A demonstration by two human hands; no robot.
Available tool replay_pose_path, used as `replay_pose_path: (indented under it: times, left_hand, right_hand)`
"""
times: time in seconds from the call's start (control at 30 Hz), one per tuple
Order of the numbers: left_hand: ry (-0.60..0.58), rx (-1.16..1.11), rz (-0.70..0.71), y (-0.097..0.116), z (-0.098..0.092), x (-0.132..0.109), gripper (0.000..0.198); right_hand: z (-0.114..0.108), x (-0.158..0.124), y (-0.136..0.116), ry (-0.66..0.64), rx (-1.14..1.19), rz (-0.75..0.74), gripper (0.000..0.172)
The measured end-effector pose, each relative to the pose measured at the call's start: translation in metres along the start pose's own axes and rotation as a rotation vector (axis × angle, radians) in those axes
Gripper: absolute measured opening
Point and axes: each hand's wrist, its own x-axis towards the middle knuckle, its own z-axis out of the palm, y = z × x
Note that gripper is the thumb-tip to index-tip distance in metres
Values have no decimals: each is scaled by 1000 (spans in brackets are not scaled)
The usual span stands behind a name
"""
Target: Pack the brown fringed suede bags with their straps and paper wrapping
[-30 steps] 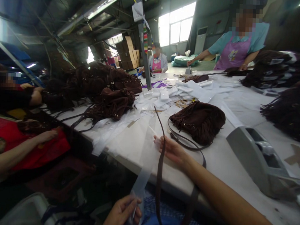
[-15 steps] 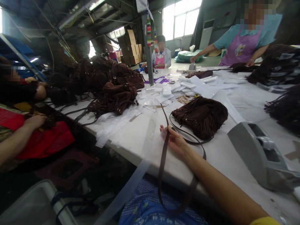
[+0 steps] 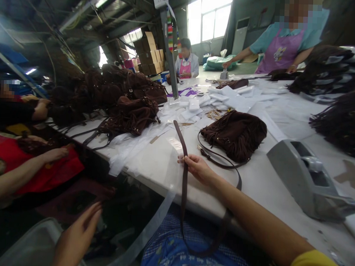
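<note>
A dark brown strap (image 3: 184, 187) is pinched between the thumb and fingers of my right hand (image 3: 198, 167). Its free end points up over the table and the rest loops down onto my blue apron (image 3: 173, 251). Just beyond that hand lies a brown fringed handbag (image 3: 235, 135), which the strap appears to belong to. A clear plastic strip (image 3: 151, 229) hangs over the table edge and passes close behind the held strap; whether my fingers touch it I cannot tell. My left hand (image 3: 81, 232) is low on the left, off the table, fingers stretched out and holding nothing.
A grey tape dispenser (image 3: 302, 180) stands on the right of the white table (image 3: 147, 167). More brown bags (image 3: 128, 115) are heaped at left and right. White packets (image 3: 219, 97) lie behind the handbag. A metal post (image 3: 170, 55) rises mid-table. Co-workers sit left and stand opposite.
My left hand has come into view at the lower left. My right hand has moved slightly left and down with the strap, now pinching it more clearly. The whole view has shifted slightly.
</note>
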Motion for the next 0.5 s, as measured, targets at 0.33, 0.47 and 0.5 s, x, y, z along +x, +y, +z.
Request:
replay_pose_path:
  times: [0.33,0.47,0.5]
  left_hand:
    - [-518,-1198,-67,217,122,75,49]
    - [-404,-1227,-18,219,123,91,38]
    - [-375,-1222,-15,216,121,95,38]
  right_hand:
    - [10,-10,1,-266,-403,-33,38]
    - [12,-9,-2,-275,-398,-48,36]
    - [13,-9,-4,-261,-382,-69,33]
